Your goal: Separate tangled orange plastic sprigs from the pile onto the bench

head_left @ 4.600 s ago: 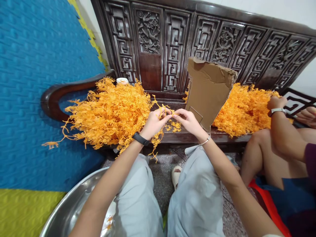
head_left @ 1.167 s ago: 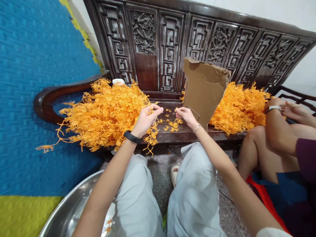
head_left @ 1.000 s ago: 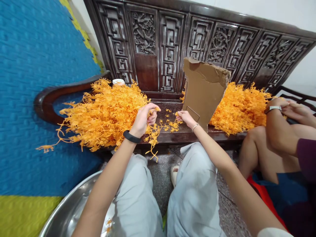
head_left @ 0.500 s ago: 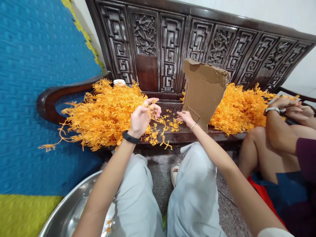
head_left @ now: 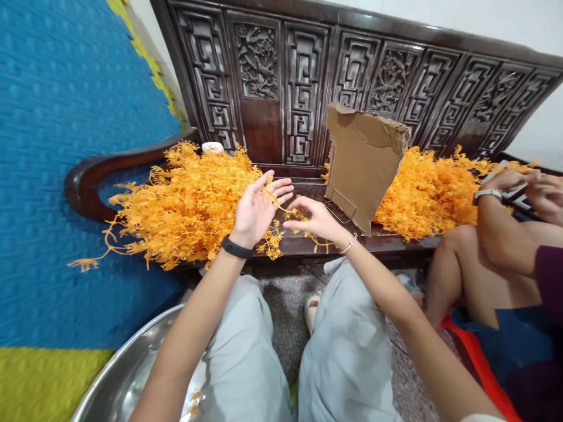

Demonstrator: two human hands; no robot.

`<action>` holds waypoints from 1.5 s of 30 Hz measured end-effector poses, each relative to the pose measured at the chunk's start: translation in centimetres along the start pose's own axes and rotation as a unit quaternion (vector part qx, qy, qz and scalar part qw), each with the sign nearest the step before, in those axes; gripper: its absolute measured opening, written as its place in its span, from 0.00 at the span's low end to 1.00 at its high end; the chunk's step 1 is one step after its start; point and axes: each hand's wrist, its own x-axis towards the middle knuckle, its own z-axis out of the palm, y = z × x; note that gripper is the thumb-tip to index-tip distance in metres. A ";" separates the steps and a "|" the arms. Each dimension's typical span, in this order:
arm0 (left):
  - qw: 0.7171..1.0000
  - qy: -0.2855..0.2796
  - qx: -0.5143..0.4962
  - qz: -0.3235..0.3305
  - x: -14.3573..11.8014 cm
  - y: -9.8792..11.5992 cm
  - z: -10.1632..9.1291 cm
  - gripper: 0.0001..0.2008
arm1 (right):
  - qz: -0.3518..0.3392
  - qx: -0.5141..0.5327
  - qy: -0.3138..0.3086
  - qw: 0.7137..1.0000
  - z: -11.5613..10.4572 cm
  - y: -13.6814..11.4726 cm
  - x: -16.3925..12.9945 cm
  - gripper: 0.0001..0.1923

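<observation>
Slanting rightward, orange strand [head_left: 277, 203] across left hand [head_left: 254, 212]

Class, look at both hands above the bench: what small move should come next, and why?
Probably close the right hand on the orange branching strand: its fingers look parted there, while the left hand is open, palm showing, with the strand running across it.

Strand pile [head_left: 193, 205] matt plastic; bench [head_left: 266, 126] glossy wood; basin [head_left: 129, 363] shiny metal.

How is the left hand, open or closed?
Open: the left hand shows its palm, fingers extended, an orange strand across them.
</observation>
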 end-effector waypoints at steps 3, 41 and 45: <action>1.000 -0.005 0.020 -0.001 -0.1 -0.1 0.3 0.23 | 0.025 0.064 -0.012 0.998 0.6 -0.8 -0.4 0.10; 0.966 0.059 0.239 0.072 0.2 -1.3 -1.5 0.06 | 0.103 0.369 0.194 0.903 -3.5 2.4 1.0 0.19; 0.968 0.057 0.237 0.066 0.3 -1.3 -1.5 0.05 | 0.105 0.396 0.207 0.889 -3.8 2.6 1.1 0.20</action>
